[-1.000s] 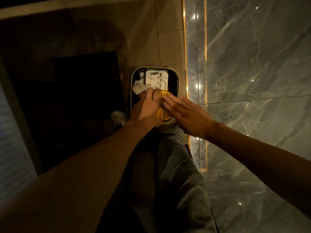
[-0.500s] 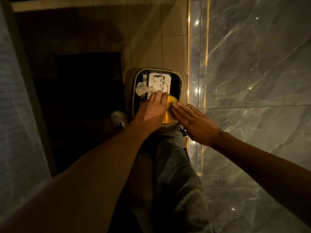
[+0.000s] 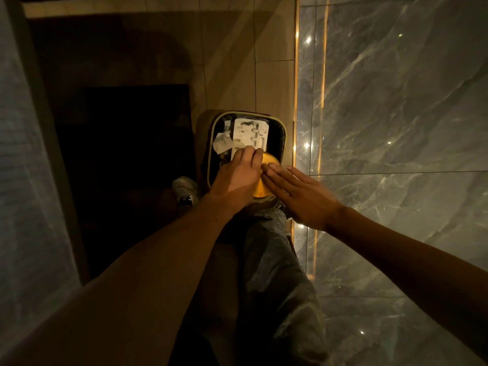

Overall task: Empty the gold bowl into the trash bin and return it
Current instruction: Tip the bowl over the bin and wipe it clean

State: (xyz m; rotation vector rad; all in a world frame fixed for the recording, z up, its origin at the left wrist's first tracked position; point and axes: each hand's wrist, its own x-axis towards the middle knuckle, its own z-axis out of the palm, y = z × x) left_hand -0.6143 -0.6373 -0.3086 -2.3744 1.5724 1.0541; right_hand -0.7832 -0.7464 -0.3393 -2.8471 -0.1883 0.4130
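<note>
The gold bowl (image 3: 265, 178) is tipped on its side over the near edge of the trash bin (image 3: 284, 136), a dark bin with a pale rim standing on the floor. My left hand (image 3: 237, 175) grips the bowl from the left, fingers curled over its rim. My right hand (image 3: 298, 191) lies flat with fingers straight, its fingertips touching the bowl's right side. White paper and packaging (image 3: 248, 136) lie inside the bin. The bowl's inside is hidden by my hands.
A grey marble wall (image 3: 396, 128) with a gold strip rises on the right, close to the bin. A dark mat (image 3: 132, 154) lies on the tiled floor to the left. My shoe (image 3: 184, 190) and trouser leg (image 3: 277, 273) are just below the bin.
My hands and the bowl stay over the bin's near edge with little motion. My right hand's fingertips have closed back onto the bowl's side.
</note>
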